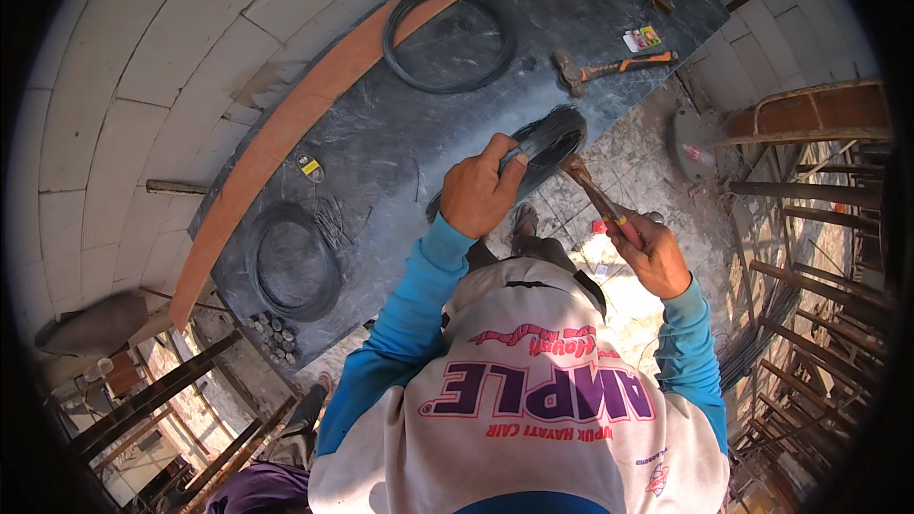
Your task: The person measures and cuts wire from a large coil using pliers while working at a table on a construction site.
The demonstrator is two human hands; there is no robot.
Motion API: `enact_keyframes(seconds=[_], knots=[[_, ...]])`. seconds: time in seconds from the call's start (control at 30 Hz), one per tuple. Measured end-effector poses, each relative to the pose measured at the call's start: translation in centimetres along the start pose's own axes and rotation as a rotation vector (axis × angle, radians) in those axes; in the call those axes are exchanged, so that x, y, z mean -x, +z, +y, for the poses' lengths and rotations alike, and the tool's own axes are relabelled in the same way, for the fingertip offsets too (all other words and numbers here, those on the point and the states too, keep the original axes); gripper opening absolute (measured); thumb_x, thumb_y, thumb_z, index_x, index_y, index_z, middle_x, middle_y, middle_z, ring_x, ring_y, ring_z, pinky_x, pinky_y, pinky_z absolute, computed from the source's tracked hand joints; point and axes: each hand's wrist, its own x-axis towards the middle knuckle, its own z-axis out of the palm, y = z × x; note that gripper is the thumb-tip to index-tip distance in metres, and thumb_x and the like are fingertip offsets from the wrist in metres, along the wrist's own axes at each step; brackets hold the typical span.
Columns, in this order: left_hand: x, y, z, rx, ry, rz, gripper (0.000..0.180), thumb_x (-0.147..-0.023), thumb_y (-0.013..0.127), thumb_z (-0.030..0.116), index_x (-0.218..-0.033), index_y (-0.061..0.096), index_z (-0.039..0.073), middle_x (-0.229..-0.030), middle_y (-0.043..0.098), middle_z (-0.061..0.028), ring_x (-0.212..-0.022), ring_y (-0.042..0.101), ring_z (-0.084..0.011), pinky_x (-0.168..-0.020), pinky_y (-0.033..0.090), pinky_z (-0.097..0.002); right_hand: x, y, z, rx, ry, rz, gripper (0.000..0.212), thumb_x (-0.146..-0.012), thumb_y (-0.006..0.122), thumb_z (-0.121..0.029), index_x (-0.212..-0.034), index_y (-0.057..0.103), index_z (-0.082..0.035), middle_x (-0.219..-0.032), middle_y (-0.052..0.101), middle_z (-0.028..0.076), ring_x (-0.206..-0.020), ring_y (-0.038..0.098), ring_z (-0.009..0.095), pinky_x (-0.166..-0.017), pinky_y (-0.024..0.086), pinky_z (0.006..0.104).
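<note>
My left hand (484,185) is closed round a looped bundle of thin dark wire (555,141), holding it near the edge of the dark tabletop. The bundle's rounded end sticks out past my fingers to the right. In my right hand (654,253) is a pair of pincers (598,195) with red grips and a rusty head. The pincers' head is right beside the wire bundle's rounded end. Whether its jaws bite on a strand is too small to tell.
On the dark table (419,148) lie a large wire coil (507,38), a smaller coil (255,271), a hammer (619,67), cut wire pieces (328,224) and small metal lumps (273,338). A wooden strip (276,124) runs along the wall. Metal bars (819,281) stand right; another person's purple clothing (259,489) shows lower left.
</note>
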Motion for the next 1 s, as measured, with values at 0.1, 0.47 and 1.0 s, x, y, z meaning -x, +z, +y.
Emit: enact_keyframes(seconds=[0.1,0.47,1.0], knots=[[0.0,-0.2,-0.1,-0.007,0.015,-0.009,0.026,-0.093,0.052,0.03,-0.105,0.054,0.007,-0.072,0.065,-0.0187,-0.067,0.064,-0.039,-0.059,0.047,-0.0474,0.3,0.7,0.4,-0.101,0.1,-0.001,0.038,-0.086,0.061,-0.008,-0.123,0.057,-0.002,-0.091,0.066,0.016,-0.076,0.061,0.024,-0.073,0.048,0.0333],[0.1,0.1,-0.3,0.033,0.058,-0.006,0.026,-0.093,0.052,0.03,-0.105,0.055,0.006,-0.06,0.058,-0.0178,-0.058,0.059,-0.0367,-0.052,0.041,-0.0454,-0.8,-0.6,-4.4,0.365,-0.145,0.135,0.04,-0.084,0.066,-0.012,-0.124,0.058,-0.011,-0.093,0.063,0.015,-0.078,0.062,0.036,-0.067,0.049,0.0422],[-1.6,0.6,-0.2,0.014,0.004,-0.017,0.022,-0.095,0.048,0.027,-0.101,0.052,0.006,-0.067,0.062,-0.0195,-0.065,0.061,-0.0417,-0.059,0.044,-0.0511,-1.3,2.2,-5.0,0.664,-0.034,0.281,0.041,-0.085,0.065,-0.02,-0.125,0.057,-0.016,-0.094,0.06,0.011,-0.081,0.062,0.033,-0.069,0.05,0.0418]])
